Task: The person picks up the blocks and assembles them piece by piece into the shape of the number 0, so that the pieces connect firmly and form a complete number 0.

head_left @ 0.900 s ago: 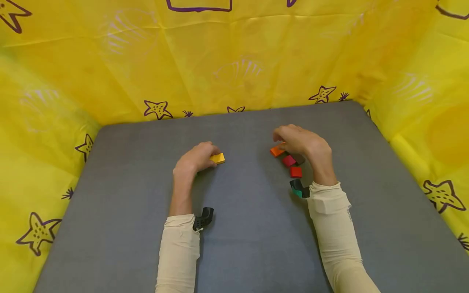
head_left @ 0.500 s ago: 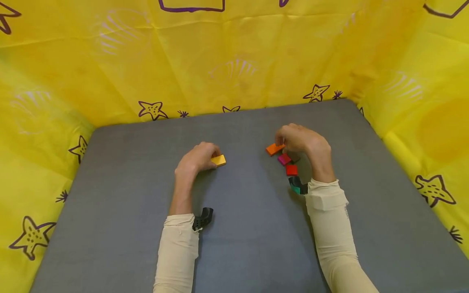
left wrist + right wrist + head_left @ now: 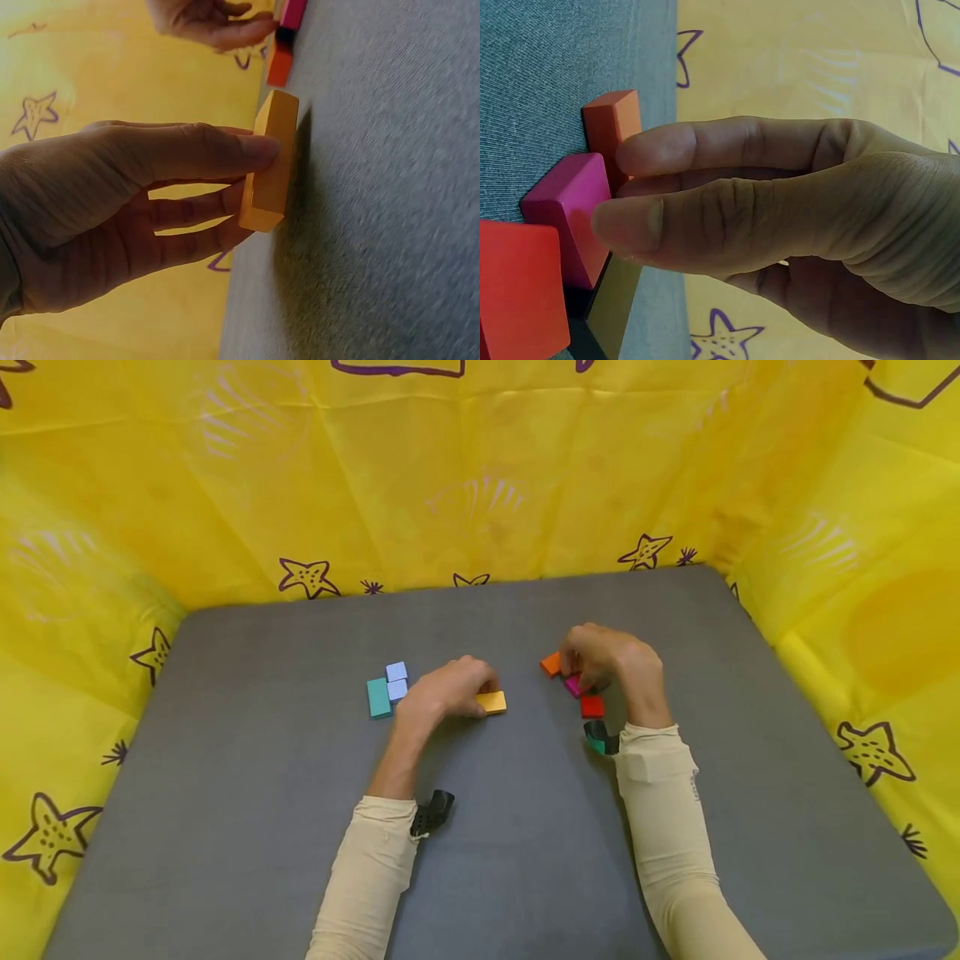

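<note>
My left hand [image 3: 450, 687] pinches a yellow-orange rectangular block [image 3: 274, 169] between thumb and fingers, close over the grey table. In the left wrist view a shadow lies beside the block. My right hand [image 3: 609, 653] is at a small group of blocks, fingers pointing down. In the right wrist view its thumb tip overlaps the edge of a magenta block [image 3: 574, 210], and its index fingertip is right at an orange block [image 3: 613, 127]. A red block [image 3: 521, 285] sits nearer the camera, and a dark olive block [image 3: 615, 307] lies partly hidden behind the magenta one.
Left of my left hand, a teal rectangular block [image 3: 379, 698] lies beside two small light-blue blocks [image 3: 397, 672]. The grey table [image 3: 510, 860] is bordered by a yellow patterned cloth [image 3: 465, 468] at the back and sides.
My left hand has moved right with the yellow block, uncovering the teal and light-blue blocks. My right hand stays at its group, where the orange block has shifted slightly left.
</note>
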Available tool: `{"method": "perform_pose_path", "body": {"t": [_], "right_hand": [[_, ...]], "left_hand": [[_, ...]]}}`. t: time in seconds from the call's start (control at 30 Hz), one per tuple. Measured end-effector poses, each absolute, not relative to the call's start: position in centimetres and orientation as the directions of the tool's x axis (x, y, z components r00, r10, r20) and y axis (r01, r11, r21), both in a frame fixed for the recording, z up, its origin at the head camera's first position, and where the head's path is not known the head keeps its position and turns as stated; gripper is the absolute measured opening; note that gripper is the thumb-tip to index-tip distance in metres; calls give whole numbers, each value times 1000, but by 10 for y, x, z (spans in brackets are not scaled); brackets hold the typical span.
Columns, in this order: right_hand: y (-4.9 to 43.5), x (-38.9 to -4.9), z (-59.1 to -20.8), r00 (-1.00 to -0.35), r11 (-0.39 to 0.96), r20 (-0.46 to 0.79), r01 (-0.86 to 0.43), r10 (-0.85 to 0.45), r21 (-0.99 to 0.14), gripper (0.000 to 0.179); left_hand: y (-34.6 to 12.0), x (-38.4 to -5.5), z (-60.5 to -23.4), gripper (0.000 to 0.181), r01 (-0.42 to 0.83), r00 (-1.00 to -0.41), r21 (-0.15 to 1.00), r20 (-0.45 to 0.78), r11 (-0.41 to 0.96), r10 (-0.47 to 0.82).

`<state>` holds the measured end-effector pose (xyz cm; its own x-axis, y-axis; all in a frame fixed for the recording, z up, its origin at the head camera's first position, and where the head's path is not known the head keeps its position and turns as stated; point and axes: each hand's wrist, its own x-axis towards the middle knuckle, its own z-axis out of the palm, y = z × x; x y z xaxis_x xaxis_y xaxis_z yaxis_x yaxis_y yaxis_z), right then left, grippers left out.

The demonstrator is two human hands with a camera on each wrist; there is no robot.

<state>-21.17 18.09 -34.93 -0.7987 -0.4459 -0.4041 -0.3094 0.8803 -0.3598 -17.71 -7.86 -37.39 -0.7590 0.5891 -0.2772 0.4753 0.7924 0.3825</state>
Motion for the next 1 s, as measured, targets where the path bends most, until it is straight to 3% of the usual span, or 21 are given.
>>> {"method": "perform_pose_path", "body": {"t": [0.5,0.73,1.0], "right_hand": [[173,-212,-357,-783,910,-470,-307,-408,-278,39],[169,-217,-356,-779,895,-442,-364,-445,-258,26],[170,-214,-356,-777,895,-448,-343,-441,-286,17]], "left_hand": [[-66,-171,-380,22,490,-703,396,-347,777,621],[-67,-172,-374,27,498,-683,394,-371,773,629],[-64,-170,-374,30,492,-663,418,-389,764,640]]}}
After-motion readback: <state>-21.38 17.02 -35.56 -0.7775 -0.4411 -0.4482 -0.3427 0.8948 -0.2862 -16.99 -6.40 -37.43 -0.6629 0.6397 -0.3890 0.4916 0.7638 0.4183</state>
